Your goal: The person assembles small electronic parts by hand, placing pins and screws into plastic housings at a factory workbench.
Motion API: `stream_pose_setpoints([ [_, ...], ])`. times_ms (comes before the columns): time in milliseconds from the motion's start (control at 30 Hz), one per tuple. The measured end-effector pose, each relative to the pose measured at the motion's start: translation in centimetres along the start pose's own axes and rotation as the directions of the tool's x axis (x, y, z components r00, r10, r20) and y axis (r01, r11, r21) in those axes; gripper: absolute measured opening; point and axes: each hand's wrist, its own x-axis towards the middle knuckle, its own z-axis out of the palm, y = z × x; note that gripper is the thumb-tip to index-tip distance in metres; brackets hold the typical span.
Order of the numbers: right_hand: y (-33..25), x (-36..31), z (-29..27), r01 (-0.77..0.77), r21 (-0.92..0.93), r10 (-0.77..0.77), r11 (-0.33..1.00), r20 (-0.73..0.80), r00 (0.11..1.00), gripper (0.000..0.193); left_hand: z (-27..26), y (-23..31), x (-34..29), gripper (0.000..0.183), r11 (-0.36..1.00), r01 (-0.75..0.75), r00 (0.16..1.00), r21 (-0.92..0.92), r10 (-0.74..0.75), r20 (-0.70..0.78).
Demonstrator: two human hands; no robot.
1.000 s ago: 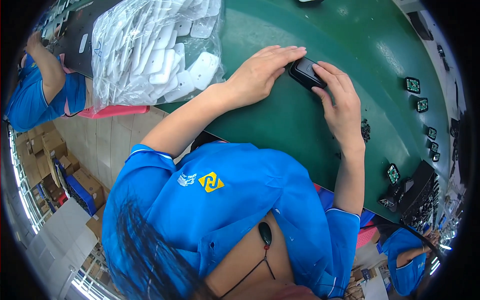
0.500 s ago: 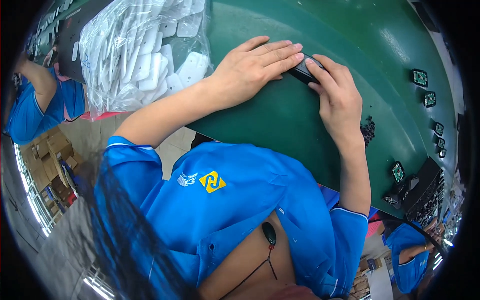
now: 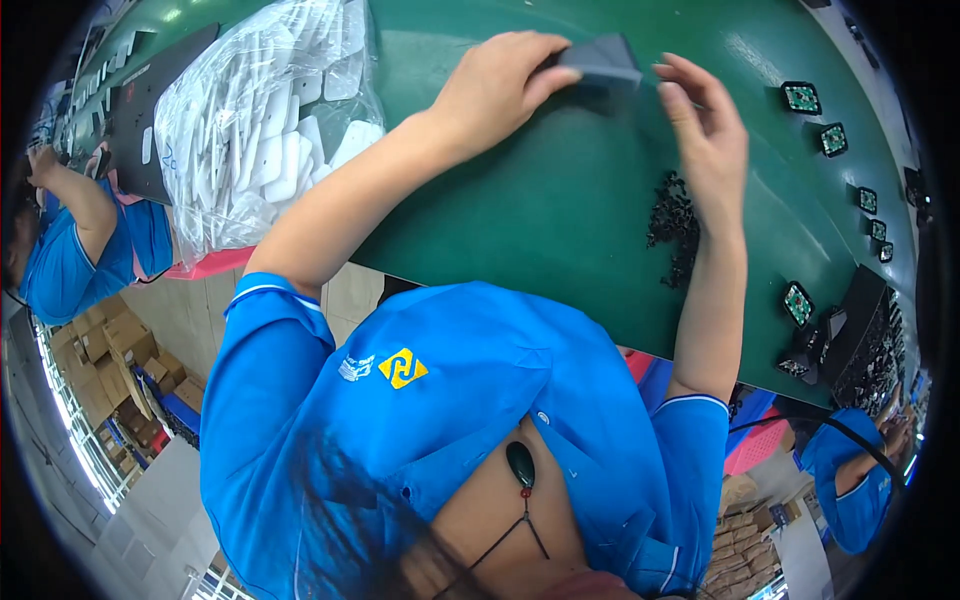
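At the far middle of the green table (image 3: 520, 220), my left hand (image 3: 495, 90) grips a dark box-shaped plastic housing (image 3: 608, 62) between thumb and fingers. The housing is tilted and smeared by motion, so its details cannot be made out. Just to its right, apart from it, is my right hand (image 3: 712, 125), with thumb and fingers parted and nothing visible in them. Small black parts (image 3: 672, 222) lie in a loose pile beside my right wrist.
A clear plastic bag (image 3: 270, 110) of white flat plates lies at the left, by a dark board (image 3: 160, 110). Several black-framed green circuit boards (image 3: 801, 98) stand along the right side. A black tray (image 3: 860, 340) sits at the right edge. Co-workers in blue sit on both sides.
The dark housing has been lifted and turned in my left hand. My right hand has let go of it and drawn away to the right. The small-parts pile shows more now.
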Motion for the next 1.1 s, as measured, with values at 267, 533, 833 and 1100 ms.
stream_pose_setpoints([
  [267,-1.9,-5.0,-6.0,-0.074,-0.116,0.010,0.990,-0.477,0.879,0.030,4.9,-2.9,9.8,0.033,0.822,0.479,0.876,-0.307,-0.430,0.218],
  [533,1.5,-13.4,-3.2,-0.184,-0.503,-0.024,0.844,-0.379,0.925,0.043,4.1,-2.9,10.5,0.031,0.877,0.475,0.874,-0.077,-0.460,0.155],
  [833,-1.6,-8.9,-1.8,-0.063,-0.246,-0.040,0.967,-0.391,0.919,0.047,3.6,-2.8,8.6,0.036,0.940,0.204,0.974,-0.272,-0.224,-0.045],
  [1100,-1.2,-15.3,-15.9,-0.230,-0.416,-0.265,0.880,-0.830,0.491,0.033,4.9,6.6,0.8,0.098,0.960,-0.248,0.941,-0.132,0.271,0.202],
])
